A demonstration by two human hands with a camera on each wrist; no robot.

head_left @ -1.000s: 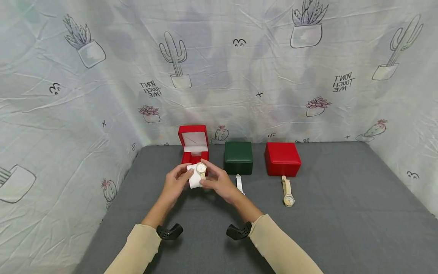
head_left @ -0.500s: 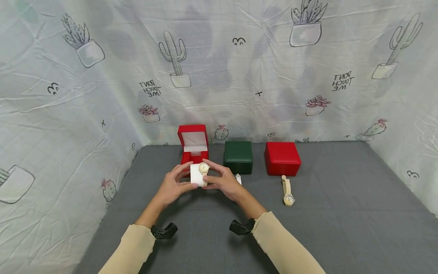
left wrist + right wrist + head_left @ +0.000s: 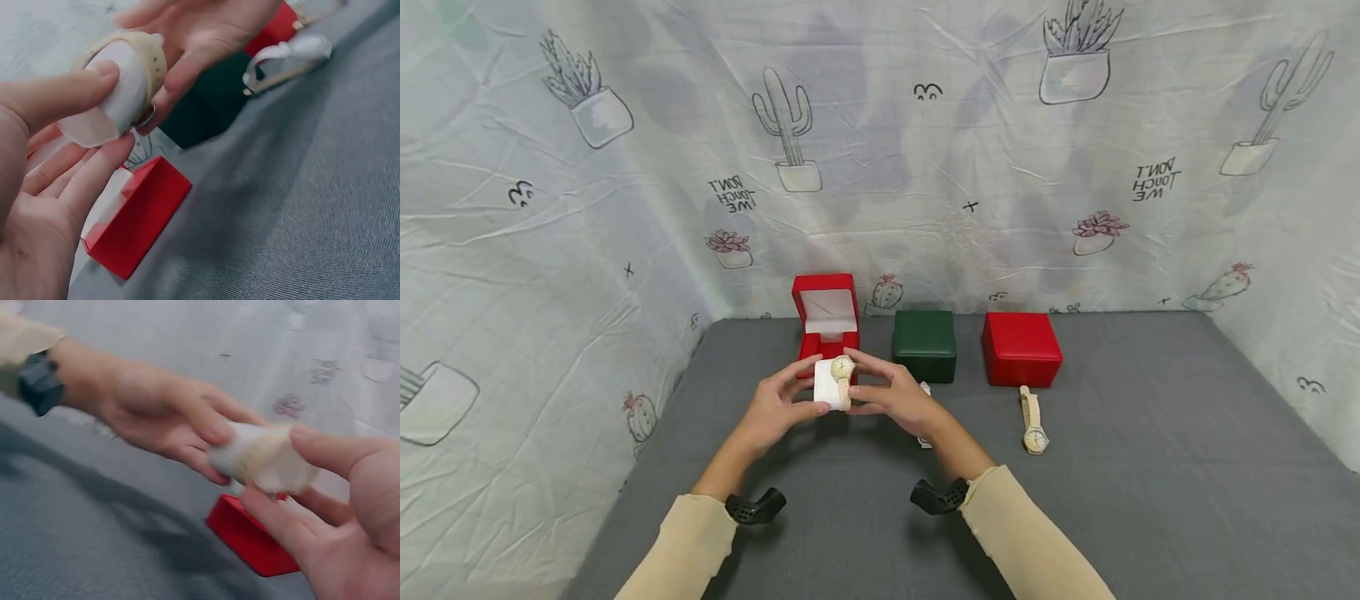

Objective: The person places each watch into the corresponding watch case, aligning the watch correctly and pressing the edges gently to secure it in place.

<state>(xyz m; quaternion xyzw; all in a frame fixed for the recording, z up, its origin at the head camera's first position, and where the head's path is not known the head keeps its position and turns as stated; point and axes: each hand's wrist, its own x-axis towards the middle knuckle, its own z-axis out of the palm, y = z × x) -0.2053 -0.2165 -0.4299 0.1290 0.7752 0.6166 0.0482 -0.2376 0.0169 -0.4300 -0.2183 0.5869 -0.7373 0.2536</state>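
Note:
Both hands hold a white watch cushion [image 3: 826, 387] in front of the opened red box. A watch [image 3: 842, 368] with a cream strap is wrapped round the cushion's right part, its round dial facing me. My left hand [image 3: 775, 408] pinches the cushion at its left end, thumb at the lower edge; in the left wrist view the thumb presses the cushion [image 3: 128, 87]. My right hand [image 3: 898, 400] grips the watch end, fingers at the top and thumb by the strap [image 3: 155, 65]. The right wrist view is blurred, with the cushion [image 3: 281, 465] between both hands.
Behind the hands stands the red box [image 3: 824, 282], lid up, white lining inside. To its right are a closed green box [image 3: 925, 342] and a closed red box [image 3: 1021, 346]. A cream watch [image 3: 1034, 437] lies before the latter; a white watch [image 3: 306, 49] lies partly behind my right hand.
The cushion has turned more upright and the left thumb has moved from its upper face to its lower edge. In the last half second the cushion has shifted slightly left.

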